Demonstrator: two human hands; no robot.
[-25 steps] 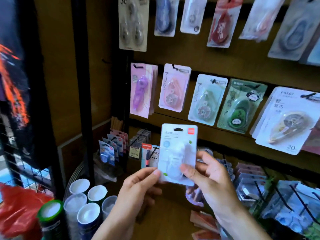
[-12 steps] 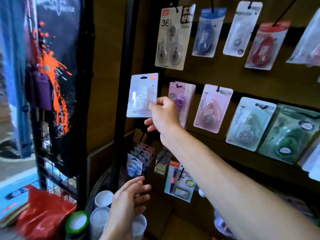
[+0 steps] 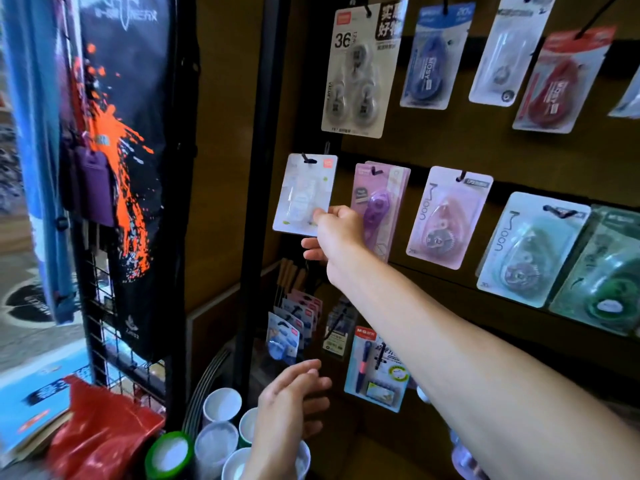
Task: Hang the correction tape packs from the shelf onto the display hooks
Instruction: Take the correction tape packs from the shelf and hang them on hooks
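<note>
The white correction tape pack (image 3: pixel 304 194), raised moments earlier, now sat with its slot on the leftmost hook (image 3: pixel 306 158), right hand (image 3: pixel 337 233) still pinching its corner, left hand (image 3: pixel 294 396) relaxed, empty.

My right hand (image 3: pixel 341 233), arm extended up and forward, pinches with thumb and fingers curled; my left hand (image 3: pixel 287 400) hangs low, fingers loosely spread.

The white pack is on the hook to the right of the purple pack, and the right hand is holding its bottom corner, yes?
Not quite. In the head view the white pack hangs to the left of the purple pack, not the right. The right hand does hold its bottom corner.
</note>
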